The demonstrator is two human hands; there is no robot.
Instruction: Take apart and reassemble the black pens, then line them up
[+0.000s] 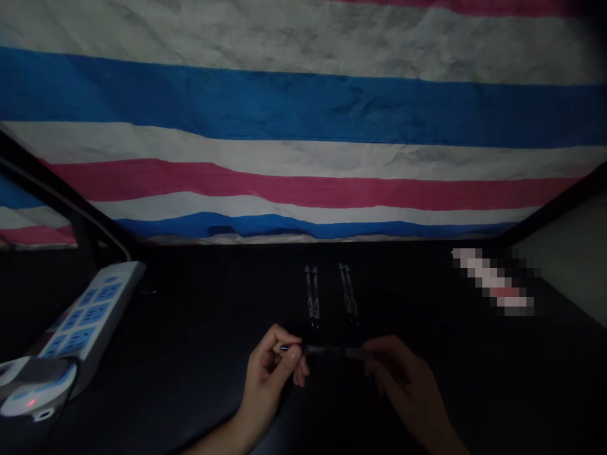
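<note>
A dark, slim pen (327, 350) is held level between my two hands above the black table. My left hand (275, 363) pinches its left end between thumb and fingers, and a shiny tip pokes out past them. On the other end, the fingers of my right hand (398, 366) are closed, partly lost in shadow. Just beyond lie several similar pens in two pairs: a left pair (312, 296) and a right pair (348, 294), all pointing roughly away from me.
On the left lies a white power strip (107, 316) with blue sockets, a plugged-in black adapter (42, 370) and a red light. A blurred-out pinkish object (493, 281) is at the right. Behind the black table (190, 354) hangs a striped tarp (303, 107).
</note>
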